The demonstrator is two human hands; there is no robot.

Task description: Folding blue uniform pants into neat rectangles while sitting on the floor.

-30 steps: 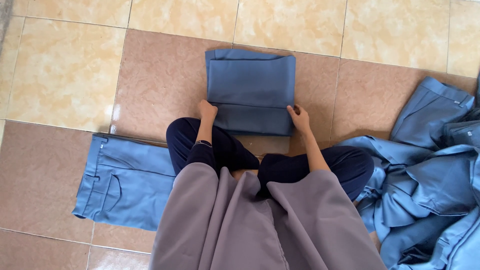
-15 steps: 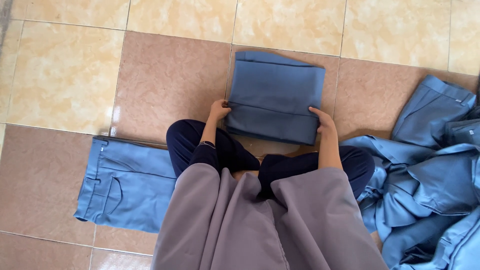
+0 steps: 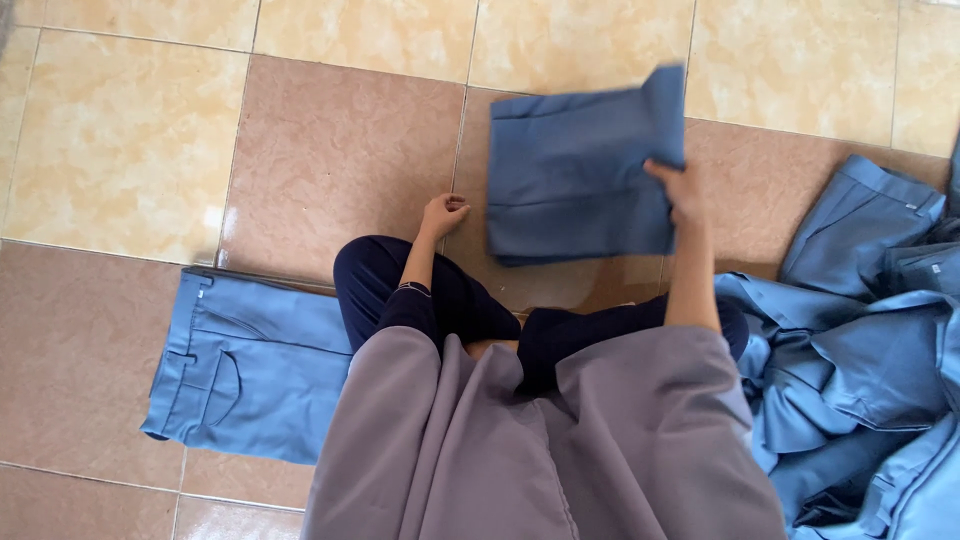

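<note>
I look down on a tiled floor [image 3: 330, 150] of tan and brown squares, where I sit with my legs folded under a grey skirt [image 3: 540, 440]. The largest thing beside me is the heap of unfolded blue garments [image 3: 860, 390] on my right, rumpled and overlapping, so I judge that most of the work is left. On my left lies one pair of blue trousers [image 3: 245, 365], spread flat and smooth with the waistband and a back pocket showing, partly tucked under my knee; it looks laid out, though I cannot tell whether it counts as finished. In front of me is the folded blue garment [image 3: 575, 175], a tidy rectangle with several layers showing at its lower edge, so its folding seems done. It is blurred and appears lifted off the floor and tilted, above the brown tile just ahead of my knees. My right hand [image 3: 680, 195] is clamped on its right edge, fingers curled over the cloth, and carries it alone. My left hand [image 3: 443, 215] is loosely curled, holds nothing, and rests near the floor just left of the folded piece, apart from it. What seems left for this piece is only setting it down somewhere.
</note>
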